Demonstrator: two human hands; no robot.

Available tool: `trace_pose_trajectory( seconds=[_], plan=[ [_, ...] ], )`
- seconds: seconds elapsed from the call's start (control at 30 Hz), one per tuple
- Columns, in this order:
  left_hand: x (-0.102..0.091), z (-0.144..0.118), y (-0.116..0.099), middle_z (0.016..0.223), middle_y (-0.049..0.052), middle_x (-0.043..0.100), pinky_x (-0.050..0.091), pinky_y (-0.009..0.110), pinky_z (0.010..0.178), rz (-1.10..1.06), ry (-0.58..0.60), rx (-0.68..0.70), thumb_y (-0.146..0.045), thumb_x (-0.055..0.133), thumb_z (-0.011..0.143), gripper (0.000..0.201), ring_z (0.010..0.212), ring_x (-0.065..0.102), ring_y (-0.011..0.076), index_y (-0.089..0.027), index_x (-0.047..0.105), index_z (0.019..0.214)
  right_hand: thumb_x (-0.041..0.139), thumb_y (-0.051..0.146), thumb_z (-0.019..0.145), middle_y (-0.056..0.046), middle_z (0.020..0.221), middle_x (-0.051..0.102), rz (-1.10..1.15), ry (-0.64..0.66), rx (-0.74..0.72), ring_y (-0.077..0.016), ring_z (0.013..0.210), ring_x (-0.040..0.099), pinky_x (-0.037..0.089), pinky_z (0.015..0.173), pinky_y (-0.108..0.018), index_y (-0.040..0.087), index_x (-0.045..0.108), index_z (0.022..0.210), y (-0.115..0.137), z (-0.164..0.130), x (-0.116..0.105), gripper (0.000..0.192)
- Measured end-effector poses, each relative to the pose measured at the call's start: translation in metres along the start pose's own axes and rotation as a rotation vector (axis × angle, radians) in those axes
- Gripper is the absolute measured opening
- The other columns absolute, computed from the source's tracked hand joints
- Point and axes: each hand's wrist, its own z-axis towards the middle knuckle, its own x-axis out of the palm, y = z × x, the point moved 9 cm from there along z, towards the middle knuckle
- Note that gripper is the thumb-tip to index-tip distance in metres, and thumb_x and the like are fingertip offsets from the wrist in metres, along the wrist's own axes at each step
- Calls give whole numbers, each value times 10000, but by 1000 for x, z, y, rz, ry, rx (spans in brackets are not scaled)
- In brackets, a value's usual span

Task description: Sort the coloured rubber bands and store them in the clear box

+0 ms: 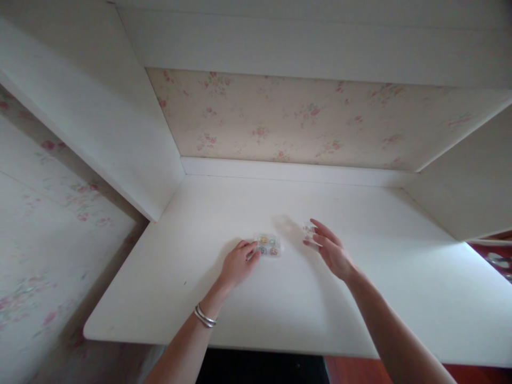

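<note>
Apparently unlabelled clear box (268, 245), hands beside.

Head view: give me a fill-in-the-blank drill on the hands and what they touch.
1. The left hand rests its fingertips on a small clear case that lies on the white ____.
2. A pair of bangles sits on the ____ wrist.
3. The right hand is at a small ____ piece, apart from the case.
4. The wall behind the desk bears ____ wallpaper.

Missing words: desk; left; clear; floral
</note>
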Motion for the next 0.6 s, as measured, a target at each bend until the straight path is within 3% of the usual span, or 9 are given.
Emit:
trace_pose_trajectory(
  seconds=[0.1,0.2,0.4,0.6],
  plan=[
    [-1,-2,0,1048,43,609,484,260,691,-26,9,-19,-457,456,854,434,690,574,122,-241,567,1213,299,426,879,-78,1261,517,126,120,-71,-209,1006,591,491,830,-431,311,237,1415,20,-15,43,552],
    [-3,-4,1,1040,42,606,489,256,661,-76,16,-26,-469,465,846,453,616,544,103,-248,545,1234,223,377,893,-79,1240,519,160,135,-94,-212,1014,587,483,836,-453,309,230,1408,27,-21,63,520],
    [-4,-5,4,1293,60,500,509,273,756,-143,-9,-37,-436,531,812,484,658,577,90,-249,516,1259,446,362,825,-101,1227,520,313,75,-141,-250,1078,556,454,890,-450,285,412,1167,21,-14,65,352],
    [2,-4,7,1383,58,437,517,282,780,-180,18,-42,-409,588,773,564,688,615,100,-257,465,1302,668,374,716,-89,1272,497,60,123,-154,-231,1158,504,435,933,-400,252,464,950,16,-15,68,333]
  ],
)
